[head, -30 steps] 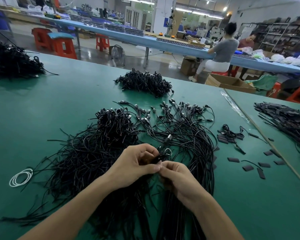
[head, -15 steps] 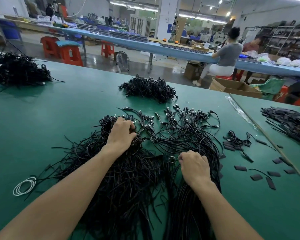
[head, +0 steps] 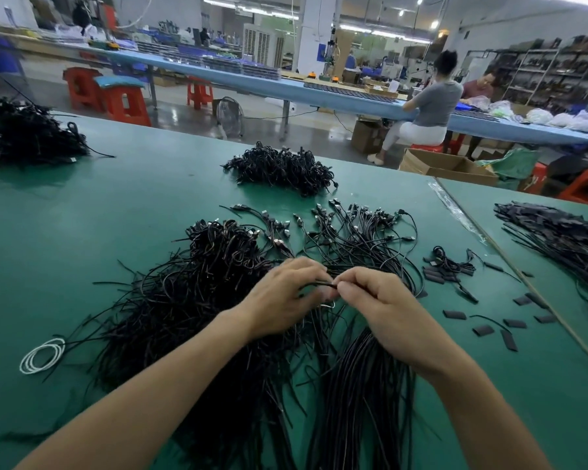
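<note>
1. Nearest, a bundle of straight black cables (head: 360, 385) lies just right of the sprawling heap of loose black cables (head: 190, 300). It runs under the right forearm on the green table top (head: 116, 205).
2. Over the heap's right edge the left hand (head: 286, 296) and right hand (head: 384, 307) meet, fingers curled. Each pinches the same thin black cable (head: 319, 283) between thumb and fingertips. The cable is held just above the heap, bridging the two hands.
3. A small silver wire loop (head: 331, 305) shows just under the fingertips, at that same edge of the heap.
4. Left of the heap, a white coiled cord (head: 41, 355) lies against its outermost strands.
5. Right of the heap, apart from it, short flat black sleeve pieces (head: 482, 330) lie scattered.
6. Against the heap's far side spreads a fan of black cables with metal plugs (head: 353, 232).
7. Farther beyond the heap sits a dense mound of coiled black cables (head: 282, 167).
8. Farthest beyond the heap, a seated person in a grey top (head: 431, 103) works at a long blue bench (head: 319, 93), with red plastic stools (head: 123, 103) on the floor.
</note>
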A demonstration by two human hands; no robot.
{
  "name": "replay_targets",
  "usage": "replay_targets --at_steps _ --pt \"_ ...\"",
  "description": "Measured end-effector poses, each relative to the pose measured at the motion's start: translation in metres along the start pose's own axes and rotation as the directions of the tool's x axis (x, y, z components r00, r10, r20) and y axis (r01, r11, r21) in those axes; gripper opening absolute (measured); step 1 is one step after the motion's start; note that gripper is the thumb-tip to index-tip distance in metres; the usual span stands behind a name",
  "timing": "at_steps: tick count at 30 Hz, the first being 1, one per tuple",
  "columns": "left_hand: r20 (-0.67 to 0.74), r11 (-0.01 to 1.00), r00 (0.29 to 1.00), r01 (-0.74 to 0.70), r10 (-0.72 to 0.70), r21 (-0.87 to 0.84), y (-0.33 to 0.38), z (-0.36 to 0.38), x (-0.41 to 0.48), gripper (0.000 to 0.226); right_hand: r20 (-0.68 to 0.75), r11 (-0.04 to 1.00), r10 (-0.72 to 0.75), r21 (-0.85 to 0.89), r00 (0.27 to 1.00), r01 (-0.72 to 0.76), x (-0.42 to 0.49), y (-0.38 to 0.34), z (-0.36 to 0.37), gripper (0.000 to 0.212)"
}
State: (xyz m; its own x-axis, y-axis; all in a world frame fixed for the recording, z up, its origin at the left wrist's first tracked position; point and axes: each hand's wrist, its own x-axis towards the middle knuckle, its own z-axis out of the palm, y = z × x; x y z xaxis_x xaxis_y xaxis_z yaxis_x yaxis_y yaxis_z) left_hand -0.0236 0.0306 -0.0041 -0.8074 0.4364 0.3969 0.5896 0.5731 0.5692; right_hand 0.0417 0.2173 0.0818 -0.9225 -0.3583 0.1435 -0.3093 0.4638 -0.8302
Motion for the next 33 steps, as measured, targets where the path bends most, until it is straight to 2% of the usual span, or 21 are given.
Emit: replay_targets --at_steps 1,3,4,6,7,9,10,12,14,16,17,19,21,23,24,25,26,28,30,31,33 --pt "-0.058 0.985 0.997 0.043 -0.054 -0.166 0.003 0.003 -0.002 0.019 -0.021 0.998 -0.024 0.062 1.0 0.025 -0.006 -0.004 -0.004 0.024" --pt "-0.195 0.907 0.95 0.153 -0.244 -0.392 0.007 0.001 -0.006 0.031 -0.136 0.988 -0.045 0.139 0.99 0.064 -0.016 -0.007 -0.019 0.024" --pt "-0.252 0.9 0.921 0.18 -0.296 -0.398 0.009 -0.002 -0.009 0.035 -0.21 0.987 -0.039 0.142 0.977 0.07 -0.02 -0.004 -0.027 0.027" --pt "-0.294 0.926 0.914 0.177 -0.28 -0.332 0.015 -0.012 -0.016 0.035 -0.35 0.992 0.006 0.122 0.937 0.04 -0.024 0.008 -0.043 0.027" --pt "-0.25 0.933 0.937 0.157 -0.244 -0.324 0.022 -0.017 -0.021 0.034 -0.407 0.991 0.041 0.132 0.912 0.014 -0.026 0.016 -0.048 0.025" --pt "-0.031 0.923 0.985 0.148 -0.17 -0.355 0.038 -0.026 -0.03 0.036 -0.487 0.981 0.114 0.196 0.866 -0.018 -0.025 0.029 -0.053 0.021" --pt "0.117 0.907 0.983 0.177 -0.143 -0.382 0.046 -0.029 -0.034 0.04 -0.513 0.971 0.144 0.239 0.846 -0.02 -0.023 0.034 -0.052 0.021" --pt "0.405 0.84 0.91 0.284 -0.085 -0.463 0.063 -0.035 -0.042 0.051 -0.532 0.954 0.182 0.3 0.827 -0.016 -0.021 0.039 -0.046 0.024" --pt "0.586 0.727 0.81 0.396 0.01 -0.561 0.079 -0.037 -0.047 0.055 -0.51 0.956 0.183 0.293 0.84 -0.031 -0.019 0.041 -0.035 0.026" --pt "0.621 0.596 0.776 0.448 0.11 -0.666 0.09 -0.037 -0.05 0.055 -0.431 0.974 0.173 0.208 0.885 -0.089 -0.017 0.043 -0.019 0.021" --pt "0.605 0.494 0.782 0.47 0.152 -0.732 0.095 -0.036 -0.05 0.052 -0.368 0.982 0.165 0.152 0.915 -0.116 -0.016 0.044 -0.011 0.019" --pt "0.506 0.2 0.84 0.471 0.196 -0.859 0.102 -0.034 -0.047 0.04 -0.226 0.99 0.138 0.036 0.964 -0.134 -0.017 0.045 0.005 0.016" --pt "0.353 -0.07 0.926 0.364 0.133 -0.929 0.103 -0.032 -0.042 0.029 -0.093 0.991 0.127 -0.038 0.988 -0.131 -0.02 0.045 0.016 0.013" --pt "0.223 -0.187 0.974 0.212 -0.041 -0.959 0.099 -0.03 -0.036 0.027 0.04 0.995 0.099 -0.03 0.994 -0.098 -0.027 0.043 0.023 0.018" --pt "0.173 -0.19 0.975 0.145 -0.139 -0.971 0.096 -0.029 -0.034 0.029 0.079 0.996 0.077 -0.039 0.994 -0.074 -0.03 0.041 0.026 0.022" --pt "0.128 -0.15 0.965 0.095 -0.229 -0.984 0.093 -0.028 -0.032 0.031 0.098 0.997 0.059 -0.058 0.993 -0.053 -0.033 0.038 0.028 0.025" --pt "0.082 -0.065 0.948 0.065 -0.309 -0.996 0.089 -0.025 -0.031 0.032 0.101 0.996 0.042 -0.078 0.994 -0.034 -0.035 0.035 0.028 0.028" --pt "-0.027 0.211 0.903 0.071 -0.429 -0.975 0.082 -0.016 -0.031 0.029 0.08 0.992 0.013 -0.126 0.997 -0.003 -0.038 0.03 0.027 0.031" --pt "-0.152 0.502 0.87 0.121 -0.468 -0.856 0.078 -0.007 -0.033 0.029 0.06 0.986 0.008 -0.169 0.998 0.002 -0.04 0.025 0.026 0.027" --pt "-0.186 0.597 0.87 0.145 -0.457 -0.789 0.077 -0.004 -0.034 0.029 0.06 0.984 0.012 -0.178 0.998 -0.001 -0.041 0.023 0.026 0.026" --pt "-0.18 0.71 0.895 0.187 -0.408 -0.679 0.076 0.0 -0.038 0.028 0.062 0.979 0.008 -0.202 0.998 0.004 -0.044 0.022 0.026 0.031"
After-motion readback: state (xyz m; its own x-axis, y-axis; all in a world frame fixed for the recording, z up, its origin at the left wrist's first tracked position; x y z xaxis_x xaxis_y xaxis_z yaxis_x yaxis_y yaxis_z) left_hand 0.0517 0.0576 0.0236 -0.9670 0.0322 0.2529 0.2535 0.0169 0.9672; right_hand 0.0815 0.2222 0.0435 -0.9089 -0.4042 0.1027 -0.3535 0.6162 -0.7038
